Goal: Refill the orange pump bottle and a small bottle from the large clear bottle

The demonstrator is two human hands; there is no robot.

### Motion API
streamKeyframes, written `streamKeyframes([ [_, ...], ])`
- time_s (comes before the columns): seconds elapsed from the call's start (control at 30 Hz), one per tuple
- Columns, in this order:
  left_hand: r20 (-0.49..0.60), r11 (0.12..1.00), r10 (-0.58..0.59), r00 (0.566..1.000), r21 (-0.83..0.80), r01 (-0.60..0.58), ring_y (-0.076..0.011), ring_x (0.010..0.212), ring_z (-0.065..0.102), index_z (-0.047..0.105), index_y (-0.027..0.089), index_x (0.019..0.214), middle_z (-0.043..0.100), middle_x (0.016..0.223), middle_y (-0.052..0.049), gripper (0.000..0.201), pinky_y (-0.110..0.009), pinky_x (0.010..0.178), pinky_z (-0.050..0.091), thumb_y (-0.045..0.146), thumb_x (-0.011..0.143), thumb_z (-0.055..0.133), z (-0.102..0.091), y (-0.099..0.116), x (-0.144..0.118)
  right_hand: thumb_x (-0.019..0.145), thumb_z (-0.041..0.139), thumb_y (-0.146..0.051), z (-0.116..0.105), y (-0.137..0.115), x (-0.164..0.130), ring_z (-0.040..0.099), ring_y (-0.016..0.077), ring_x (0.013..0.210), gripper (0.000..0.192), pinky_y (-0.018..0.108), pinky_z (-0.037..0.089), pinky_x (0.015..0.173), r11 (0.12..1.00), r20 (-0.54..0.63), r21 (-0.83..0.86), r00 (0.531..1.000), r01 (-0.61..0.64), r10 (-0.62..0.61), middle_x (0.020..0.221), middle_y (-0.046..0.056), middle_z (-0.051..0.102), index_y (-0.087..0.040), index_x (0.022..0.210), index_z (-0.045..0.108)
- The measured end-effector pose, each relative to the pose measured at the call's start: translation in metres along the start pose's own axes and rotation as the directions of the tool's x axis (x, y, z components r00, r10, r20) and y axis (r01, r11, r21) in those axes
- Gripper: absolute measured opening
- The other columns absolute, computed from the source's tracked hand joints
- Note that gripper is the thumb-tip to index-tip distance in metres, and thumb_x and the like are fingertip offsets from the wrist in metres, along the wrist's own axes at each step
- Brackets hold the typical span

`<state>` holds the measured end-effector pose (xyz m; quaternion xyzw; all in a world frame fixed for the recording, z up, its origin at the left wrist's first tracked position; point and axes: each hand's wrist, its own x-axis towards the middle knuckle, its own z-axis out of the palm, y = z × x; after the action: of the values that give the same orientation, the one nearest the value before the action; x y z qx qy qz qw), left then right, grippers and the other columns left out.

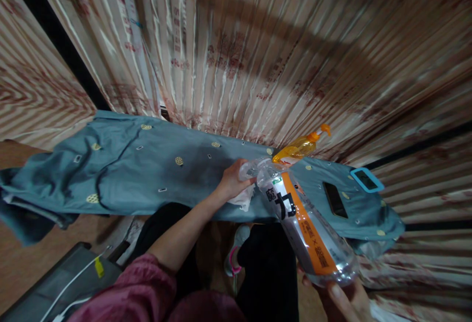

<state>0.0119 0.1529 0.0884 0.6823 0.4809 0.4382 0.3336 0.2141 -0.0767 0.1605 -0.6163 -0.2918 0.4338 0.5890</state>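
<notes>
A large clear plastic bottle (308,223) with an orange and silver label slants across the front, its neck towards the upper left. Its base rests in my right hand (342,297), whose fingers and thumb are closed around the bottom end. At the neck end, my left hand (234,182) is closed on a small clear plastic piece (249,168) that meets the bottle's mouth; its exact kind is unclear. Below those fingers is a crumpled white tissue-like thing (244,198). Behind the neck stands a yellow pump bottle (295,150) with an orange pump head.
A blue-green patterned cloth (121,164) covers the long narrow table. On its right lie a dark phone (335,199) and a blue-framed digital device (367,180). Pleated curtains (239,42) hang close behind. A grey case (62,282) with white cables is at lower left.
</notes>
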Motion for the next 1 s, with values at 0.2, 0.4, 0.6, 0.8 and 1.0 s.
streamKeyframes([
  [0.2, -0.004, 1.0, 0.011, 1.0, -0.011, -0.011, -0.0229, 0.098, 0.067, 0.058, 0.02, 0.108, 0.069, 0.107, -0.004, 0.041, -0.034, 0.088, 0.051, 0.031, 0.072, 0.075, 0.0, -0.001, 0.0, 0.064, 0.084, -0.047, -0.003, 0.003, 0.003, 0.071, 0.0274, 0.074, 0.07, 0.036, 0.053, 0.06, 1.0, -0.009, -0.002, 1.0, 0.005, -0.005, 0.093, 0.008, 0.077, -0.026, 0.126, 0.058],
  [0.4, -0.009, 1.0, 0.007, 1.0, -0.009, -0.007, -0.023, 0.096, 0.067, 0.059, 0.02, 0.109, 0.07, 0.105, -0.004, 0.044, -0.034, 0.086, 0.052, 0.033, 0.071, 0.076, 0.001, -0.002, 0.0, 0.065, 0.085, -0.043, -0.005, 0.004, 0.001, 0.073, 0.0263, 0.075, 0.065, 0.034, 0.055, 0.061, 1.0, -0.025, 0.022, 1.0, -0.006, 0.006, 0.09, 0.006, 0.078, -0.026, 0.121, 0.059],
  [0.6, -0.007, 1.0, -0.01, 1.0, -0.012, 0.01, -0.0233, 0.097, 0.067, 0.059, 0.019, 0.108, 0.07, 0.105, -0.004, 0.043, -0.034, 0.087, 0.052, 0.031, 0.071, 0.077, -0.001, 0.001, 0.0, 0.065, 0.084, -0.044, -0.007, 0.005, 0.002, 0.073, 0.0254, 0.076, 0.067, 0.032, 0.055, 0.063, 1.0, -0.01, 0.005, 1.0, -0.009, 0.009, 0.093, 0.006, 0.078, -0.027, 0.125, 0.058],
  [0.8, -0.009, 1.0, -0.004, 1.0, -0.015, 0.004, -0.0228, 0.097, 0.067, 0.06, 0.019, 0.109, 0.07, 0.105, -0.004, 0.043, -0.034, 0.088, 0.052, 0.029, 0.07, 0.078, -0.001, 0.002, 0.0, 0.064, 0.085, -0.046, -0.003, 0.0, 0.0, 0.074, 0.0251, 0.076, 0.057, 0.031, 0.055, 0.063, 1.0, -0.023, -0.012, 0.999, -0.023, 0.023, 0.089, 0.006, 0.079, -0.025, 0.112, 0.061],
  [1.0, -0.009, 1.0, -0.016, 1.0, -0.02, 0.016, -0.023, 0.097, 0.067, 0.059, 0.019, 0.108, 0.07, 0.105, -0.004, 0.043, -0.034, 0.088, 0.052, 0.03, 0.071, 0.077, -0.001, 0.002, 0.0, 0.065, 0.085, -0.045, 0.003, -0.003, -0.003, 0.073, 0.02, 0.073, 0.068, 0.027, 0.055, 0.063, 0.999, -0.017, 0.037, 1.0, -0.01, 0.011, 0.093, 0.002, 0.079, -0.028, 0.125, 0.056],
])
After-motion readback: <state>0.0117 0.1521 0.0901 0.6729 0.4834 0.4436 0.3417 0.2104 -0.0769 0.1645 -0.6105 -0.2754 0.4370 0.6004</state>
